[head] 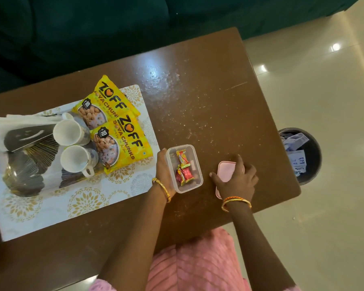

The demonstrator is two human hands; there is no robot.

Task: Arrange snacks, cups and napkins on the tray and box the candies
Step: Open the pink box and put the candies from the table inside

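A clear plastic box (194,185) sits on the brown table and holds several wrapped candies (184,166). My left hand (163,169) grips the box's left wall. My right hand (237,179) lies over a pink lid (225,172) flat on the table, just right of the box, fingers curled around its edges. On the left, a glass tray (19,181) carries two white cups (72,143), two yellow soya chunk packets (118,131) and white napkins (0,127) under a black card.
The tray rests on a white and gold placemat (82,202). The table (219,101) is speckled with crumbs. A round bin (303,156) with paper scraps stands on the tiled floor off the right edge. A dark green sofa (93,28) lies behind.
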